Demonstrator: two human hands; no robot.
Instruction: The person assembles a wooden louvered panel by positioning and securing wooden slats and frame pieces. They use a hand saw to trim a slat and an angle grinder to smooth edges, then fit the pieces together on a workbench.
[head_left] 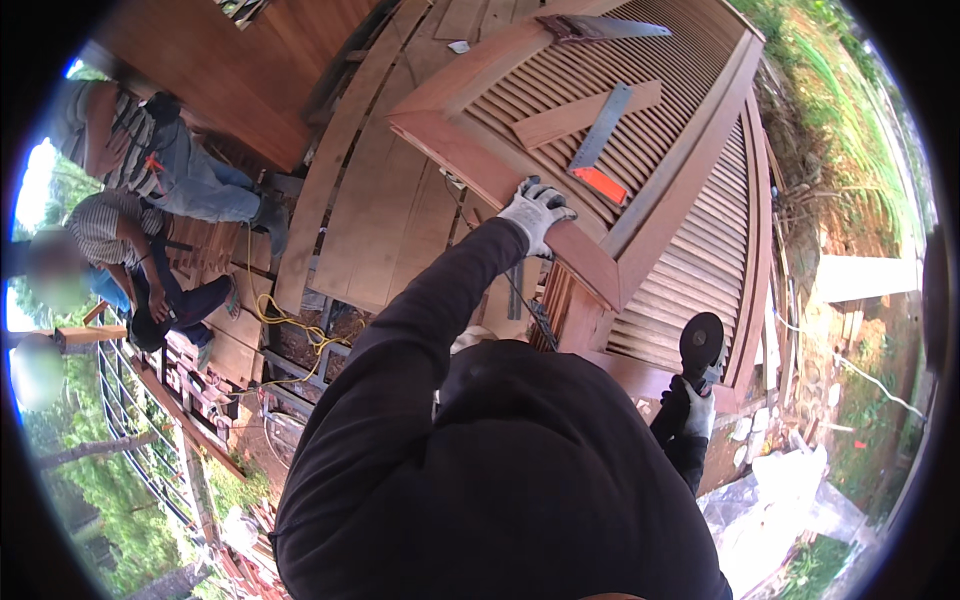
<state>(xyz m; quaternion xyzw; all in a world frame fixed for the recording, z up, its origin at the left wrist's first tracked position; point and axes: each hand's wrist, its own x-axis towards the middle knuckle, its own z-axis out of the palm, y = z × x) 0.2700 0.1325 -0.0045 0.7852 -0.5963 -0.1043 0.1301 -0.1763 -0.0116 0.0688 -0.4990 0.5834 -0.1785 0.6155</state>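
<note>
My left hand, in a pale work glove with dark fingertips, grips the near edge of a louvered wooden panel. Its fingers curl over the frame. Low at the right, my gloved right hand is closed around an angle grinder; the dark round disc shows, while most of its body is hidden. A try square with an orange stock lies on the slats, across a short wooden board. Farther up, a handsaw rests over the frame.
A second louvered panel lies beneath the first. Wide planks stretch away at the left, with a yellow cord beside them. Two people are at the far left, one seated or crouching. Clear plastic sheeting lies at the lower right.
</note>
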